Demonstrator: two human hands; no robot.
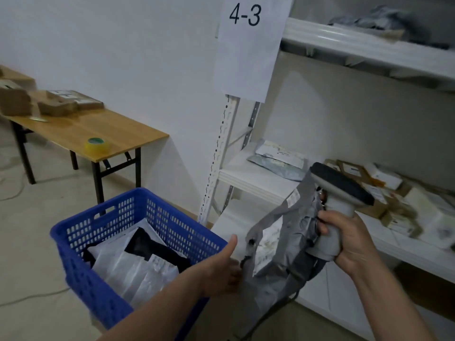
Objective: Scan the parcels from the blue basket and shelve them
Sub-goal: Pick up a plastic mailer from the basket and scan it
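The right hand is gripping the grey handle of a barcode scanner, fingers wrapped fully round it. The scanner's dark head is pointing up and to the left, and its cable is hanging down below. The left hand is holding the left edge of a grey parcel, with its fingers curling onto the film and its thumb raised clear. The parcel, a crumpled plastic mailer, is hanging in the air between the two hands. Its right side is bunching against the scanner handle at the right fingertips. A white label is facing the camera. Its print is too blurred to read.

The blue basket is sitting near left, just beside the left forearm. It is holding white parcels and a black parcel. One small label is showing, unreadable.

A white shelf unit is standing to the right. A paper sign is hanging on its upright, reading "4-3". The middle shelf is carrying flat mailers at the far left and cardboard boxes at the right. Their labels are illegible. Grey bags are lying on the upper shelf.

At far left, a wooden table is carrying a yellow tape roll and brown boxes.
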